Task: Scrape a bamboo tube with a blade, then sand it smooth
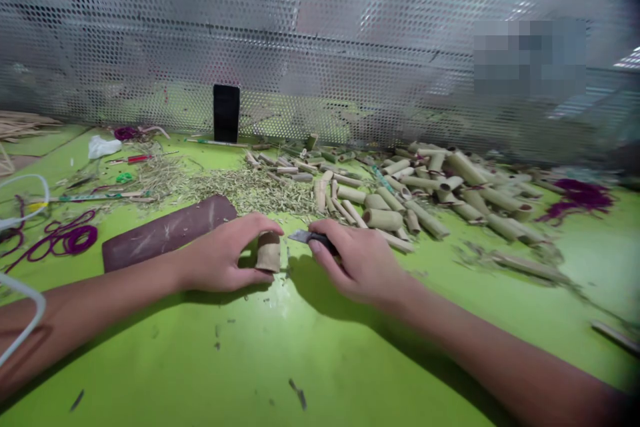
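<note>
Between the thumb and fingers of my left hand is a short, pale bamboo piece, upright just above or on the green table. My right hand grips the dark handle of a small knife, its blade pointing left toward the bamboo piece, with a small gap between them. Behind my left forearm lies a brown curved slab. Thin bamboo shavings are heaped behind both hands.
Many cut bamboo tubes are piled at the back right. A black phone stands against the perforated metal screen. Purple string and a red tool lie left, with more purple string at far right.
</note>
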A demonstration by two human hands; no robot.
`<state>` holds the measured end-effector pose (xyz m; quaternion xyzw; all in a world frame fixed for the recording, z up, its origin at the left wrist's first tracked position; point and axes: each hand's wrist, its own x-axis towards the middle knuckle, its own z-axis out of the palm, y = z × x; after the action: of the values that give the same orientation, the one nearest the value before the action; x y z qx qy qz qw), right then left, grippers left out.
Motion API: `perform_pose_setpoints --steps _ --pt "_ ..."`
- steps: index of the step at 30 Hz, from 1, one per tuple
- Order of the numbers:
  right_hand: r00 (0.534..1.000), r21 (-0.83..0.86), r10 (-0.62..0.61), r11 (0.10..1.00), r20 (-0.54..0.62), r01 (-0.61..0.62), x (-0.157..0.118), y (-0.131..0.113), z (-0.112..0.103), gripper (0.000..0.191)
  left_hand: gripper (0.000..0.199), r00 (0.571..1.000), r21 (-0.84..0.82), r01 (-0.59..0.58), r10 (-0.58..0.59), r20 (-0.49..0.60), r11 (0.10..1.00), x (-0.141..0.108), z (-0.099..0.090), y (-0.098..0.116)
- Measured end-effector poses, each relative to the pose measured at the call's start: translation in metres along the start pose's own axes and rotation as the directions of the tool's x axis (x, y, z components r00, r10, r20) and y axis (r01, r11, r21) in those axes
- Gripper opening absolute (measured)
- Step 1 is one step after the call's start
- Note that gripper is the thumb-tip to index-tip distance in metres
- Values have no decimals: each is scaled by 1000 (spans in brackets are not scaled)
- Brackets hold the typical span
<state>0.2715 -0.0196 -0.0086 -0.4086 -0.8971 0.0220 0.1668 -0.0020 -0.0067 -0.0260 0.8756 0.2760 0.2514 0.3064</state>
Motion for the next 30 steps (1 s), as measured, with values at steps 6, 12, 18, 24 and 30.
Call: perform_pose_setpoints --steps 6,12,18,24,30 --pt "1000 27 2 1000 11 -3 2 0 1 35 56 1000 39 -1 1 12 999 1 0 1" --pt "998 20 -37 999 40 36 -1 -2 0 36 62 999 111 -26 23 23 994 0 1 0" --pt "983 -64 -46 996 178 58 6 -23 6 28 52 998 201 -59 57 15 978 4 8 3" --pt "962 -46 9 999 271 4 11 -36 7 19 53 999 179 -48 46 13 983 5 8 4" --pt "964 -71 28 997 264 -9 10 -33 7 20 37 997 68 -67 64 40 995 0 2 3"
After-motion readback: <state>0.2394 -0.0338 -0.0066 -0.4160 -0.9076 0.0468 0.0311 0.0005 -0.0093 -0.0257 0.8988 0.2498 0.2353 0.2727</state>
